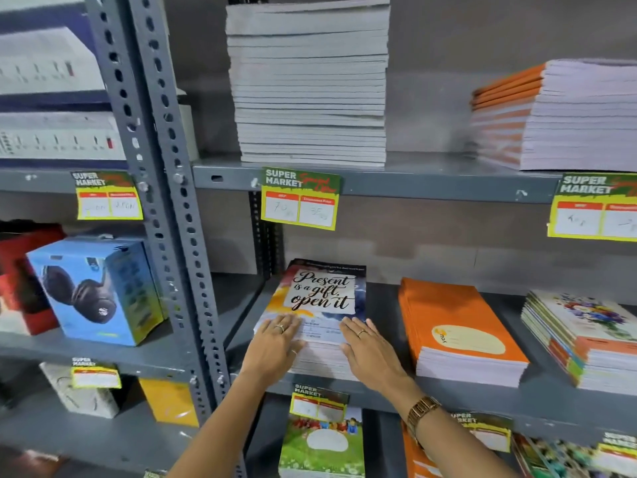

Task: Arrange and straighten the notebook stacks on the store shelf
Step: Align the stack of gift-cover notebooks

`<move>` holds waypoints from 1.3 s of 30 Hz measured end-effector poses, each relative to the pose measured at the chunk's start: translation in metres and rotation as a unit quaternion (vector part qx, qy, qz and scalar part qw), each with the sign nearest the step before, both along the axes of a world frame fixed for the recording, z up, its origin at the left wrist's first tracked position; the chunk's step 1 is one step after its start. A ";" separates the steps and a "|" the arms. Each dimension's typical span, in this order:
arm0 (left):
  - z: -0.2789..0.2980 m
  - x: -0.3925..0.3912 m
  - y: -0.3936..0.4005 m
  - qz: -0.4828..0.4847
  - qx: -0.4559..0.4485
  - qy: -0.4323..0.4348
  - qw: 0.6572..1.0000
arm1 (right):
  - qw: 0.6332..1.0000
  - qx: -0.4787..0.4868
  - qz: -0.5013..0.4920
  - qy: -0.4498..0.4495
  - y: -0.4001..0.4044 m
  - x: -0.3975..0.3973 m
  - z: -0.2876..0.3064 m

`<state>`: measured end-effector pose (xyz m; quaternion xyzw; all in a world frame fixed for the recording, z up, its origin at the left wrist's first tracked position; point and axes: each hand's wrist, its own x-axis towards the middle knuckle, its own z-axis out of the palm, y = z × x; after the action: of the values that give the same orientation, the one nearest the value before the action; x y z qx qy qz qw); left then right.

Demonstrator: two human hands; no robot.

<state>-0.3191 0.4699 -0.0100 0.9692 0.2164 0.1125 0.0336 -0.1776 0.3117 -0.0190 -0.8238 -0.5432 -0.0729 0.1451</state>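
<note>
A stack of notebooks (324, 294) with "Present is a gift, open it" on the top cover lies on the middle shelf (382, 391). My left hand (275, 346) rests flat on the stack's near left corner, fingers spread over the cover. My right hand (370, 353) lies flat on the near right corner, fingers extended. Neither hand grips anything. To the right sit an orange notebook stack (458, 329) and a floral-cover stack (582, 336), slightly fanned.
The upper shelf carries a tall grey stack (310, 81) and an orange-spined stack (558, 115). Yellow price tags (300, 198) hang from shelf edges. A perforated upright (162, 188) divides off the left bay, where a blue headphone box (100, 291) stands. More notebooks (322, 443) lie below.
</note>
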 end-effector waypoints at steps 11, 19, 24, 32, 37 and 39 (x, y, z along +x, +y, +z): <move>-0.018 0.006 -0.001 0.019 -0.024 -0.071 0.997 | 0.998 0.006 0.021 0.067 0.000 0.013 -0.003; -0.019 0.006 0.000 0.018 -0.038 -0.099 0.994 | 0.998 0.030 0.023 0.040 0.001 0.015 -0.009; -0.017 0.006 0.001 0.014 -0.044 -0.106 0.993 | 0.999 0.043 0.017 0.025 0.001 0.013 -0.013; -0.016 0.006 0.001 0.013 -0.051 -0.126 0.991 | 0.999 0.035 0.016 0.002 0.000 0.011 -0.012; -0.020 0.007 0.001 0.020 -0.049 -0.125 0.991 | 0.999 0.031 0.015 -0.003 0.001 0.010 -0.012; -0.020 0.007 0.001 0.017 -0.048 -0.122 0.991 | 0.999 0.032 0.015 -0.006 0.001 0.011 -0.012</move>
<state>-0.3119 0.4712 -0.0299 0.9418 0.2324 0.2196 0.1037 -0.1670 0.3124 -0.0315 -0.8100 -0.5537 -0.0930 0.1693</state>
